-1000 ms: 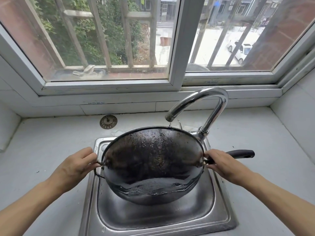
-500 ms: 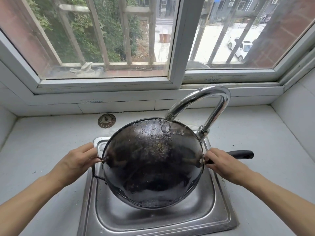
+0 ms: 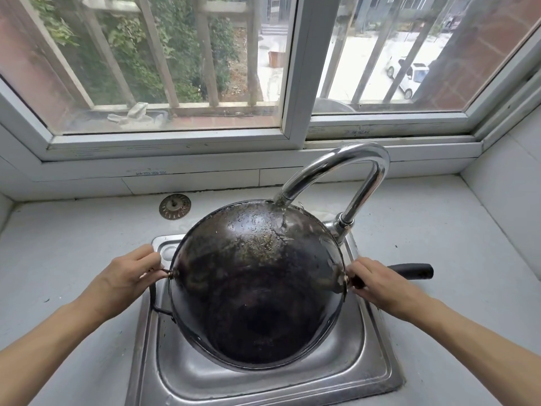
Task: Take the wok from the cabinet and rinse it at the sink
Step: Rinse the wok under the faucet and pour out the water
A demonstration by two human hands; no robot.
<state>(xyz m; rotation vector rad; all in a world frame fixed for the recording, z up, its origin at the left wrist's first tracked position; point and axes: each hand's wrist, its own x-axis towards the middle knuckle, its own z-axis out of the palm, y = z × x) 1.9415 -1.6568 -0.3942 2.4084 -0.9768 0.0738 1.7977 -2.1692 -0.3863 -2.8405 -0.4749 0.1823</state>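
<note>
A dark, wet wok (image 3: 257, 288) is tipped steeply toward me over the steel sink (image 3: 377, 367), its far rim raised up to the faucet spout (image 3: 336, 168). A thin stream of water runs from the spout onto the wok's upper inside wall. My left hand (image 3: 128, 276) grips the small loop handle on the wok's left side. My right hand (image 3: 377, 284) holds the long black handle (image 3: 415, 271) close to the rim. No pooled water shows inside the wok.
A round metal sink strainer (image 3: 174, 206) lies on the grey counter (image 3: 73, 253) behind the sink on the left. A barred window (image 3: 292, 68) runs along the back above a white sill. A tiled wall closes the right side.
The wok has tilted further toward me, its far rim rising to the spout. The water pooled in it a second ago has poured out. Both hands keep their grips.
</note>
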